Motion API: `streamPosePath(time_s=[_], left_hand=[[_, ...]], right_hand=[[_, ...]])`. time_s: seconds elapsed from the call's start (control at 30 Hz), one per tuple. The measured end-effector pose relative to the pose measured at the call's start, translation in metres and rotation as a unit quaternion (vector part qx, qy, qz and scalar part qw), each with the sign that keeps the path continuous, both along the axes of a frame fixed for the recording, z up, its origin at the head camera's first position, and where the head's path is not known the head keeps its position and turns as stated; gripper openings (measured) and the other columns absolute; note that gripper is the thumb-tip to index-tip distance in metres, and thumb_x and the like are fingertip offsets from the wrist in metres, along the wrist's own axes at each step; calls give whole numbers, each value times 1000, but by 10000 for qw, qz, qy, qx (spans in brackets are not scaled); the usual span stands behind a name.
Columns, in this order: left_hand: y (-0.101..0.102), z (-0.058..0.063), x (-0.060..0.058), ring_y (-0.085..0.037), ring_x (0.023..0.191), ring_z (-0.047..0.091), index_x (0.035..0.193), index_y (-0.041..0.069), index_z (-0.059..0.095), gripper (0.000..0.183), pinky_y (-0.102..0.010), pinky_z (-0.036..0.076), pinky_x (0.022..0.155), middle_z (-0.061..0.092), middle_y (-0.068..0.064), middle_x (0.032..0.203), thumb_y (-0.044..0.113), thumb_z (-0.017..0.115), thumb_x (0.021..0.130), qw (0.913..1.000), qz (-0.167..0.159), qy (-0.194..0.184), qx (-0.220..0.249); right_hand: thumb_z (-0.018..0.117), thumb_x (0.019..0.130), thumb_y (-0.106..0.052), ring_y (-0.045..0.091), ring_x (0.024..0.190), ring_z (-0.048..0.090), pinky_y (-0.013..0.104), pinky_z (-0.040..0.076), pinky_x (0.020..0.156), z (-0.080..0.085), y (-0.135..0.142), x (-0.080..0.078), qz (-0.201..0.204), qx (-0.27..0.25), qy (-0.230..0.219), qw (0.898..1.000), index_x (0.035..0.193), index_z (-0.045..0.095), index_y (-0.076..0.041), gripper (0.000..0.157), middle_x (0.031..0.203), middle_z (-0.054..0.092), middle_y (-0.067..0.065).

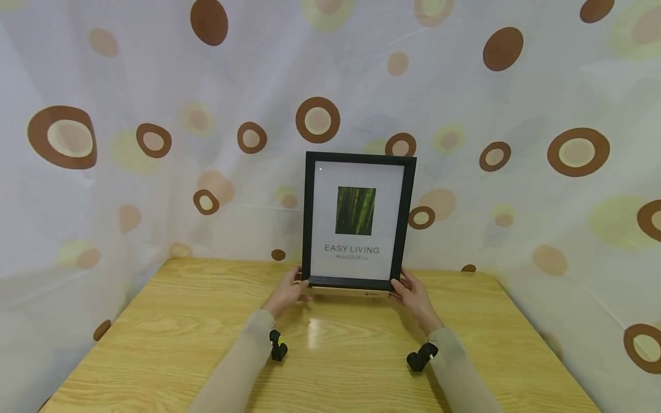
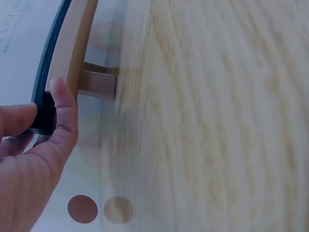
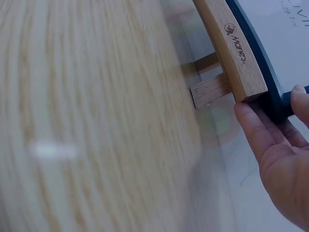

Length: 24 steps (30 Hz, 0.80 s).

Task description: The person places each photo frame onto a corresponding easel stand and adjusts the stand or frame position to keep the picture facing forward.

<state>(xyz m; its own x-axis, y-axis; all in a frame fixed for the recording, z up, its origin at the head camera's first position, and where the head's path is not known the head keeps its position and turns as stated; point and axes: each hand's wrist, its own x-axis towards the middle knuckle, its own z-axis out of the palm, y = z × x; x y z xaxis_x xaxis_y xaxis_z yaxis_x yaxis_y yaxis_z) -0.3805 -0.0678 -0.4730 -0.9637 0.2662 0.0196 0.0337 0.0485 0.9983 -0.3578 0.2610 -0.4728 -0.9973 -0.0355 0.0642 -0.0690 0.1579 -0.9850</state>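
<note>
A black picture frame point(image 1: 358, 221) with a green bamboo print and the words "EASY LIVING" stands upright, leaning slightly back, on the ledge point(image 1: 351, 292) of a small wooden easel. At its lower left corner, my left hand point(image 1: 286, 291) pinches the frame, thumb on the front; one fingertip lies against the ledge's end in the left wrist view. My right hand point(image 1: 415, 298) grips the lower right corner likewise, with fingers under and behind it. Short easel legs point(image 3: 211, 91) show below the ledge, which bears a "Maries" mark. The frame hides the easel's upper part.
The setup stands near the back edge of a light wood-grain table point(image 1: 330, 355). Behind and beside it hangs a pale sheet point(image 1: 268, 69) with brown and yellow circles. Small black devices point(image 1: 422, 357) are strapped at both wrists, over beige sleeves.
</note>
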Motion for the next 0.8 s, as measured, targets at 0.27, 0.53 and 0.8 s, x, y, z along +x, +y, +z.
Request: streamPosePath(time_s=[0.27, 0.53, 0.8], left_hand=[[-15, 1, 2, -40, 123, 52, 148, -4, 28, 49, -45, 56, 91, 38, -27, 143, 0, 44, 102, 9998, -79, -20, -186], [-23, 6, 1, -38, 127, 51, 143, -3, 39, 43, -46, 48, 104, 47, -25, 138, 3, 48, 101, 9957, 161, 420, -805], [-31, 1, -3, -40, 127, 49, 145, -7, 33, 47, -42, 50, 102, 43, -28, 139, -2, 46, 100, 9988, 71, 254, -415]], right_hand=[[49, 104, -16, 37, 129, 50, 38, 54, 95, 2, -12, 0, 3, 78, -14, 10000, 157, 20, -12, 61, 150, 38, 26], [48, 104, -16, 38, 127, 52, 39, 53, 96, 6, -22, -4, 29, 90, 42, 9999, 157, 21, -13, 60, 148, 41, 27], [48, 104, -15, 31, 120, 58, 43, 52, 98, 4, -29, -8, 17, 106, 41, 9999, 157, 22, -10, 59, 143, 44, 29]])
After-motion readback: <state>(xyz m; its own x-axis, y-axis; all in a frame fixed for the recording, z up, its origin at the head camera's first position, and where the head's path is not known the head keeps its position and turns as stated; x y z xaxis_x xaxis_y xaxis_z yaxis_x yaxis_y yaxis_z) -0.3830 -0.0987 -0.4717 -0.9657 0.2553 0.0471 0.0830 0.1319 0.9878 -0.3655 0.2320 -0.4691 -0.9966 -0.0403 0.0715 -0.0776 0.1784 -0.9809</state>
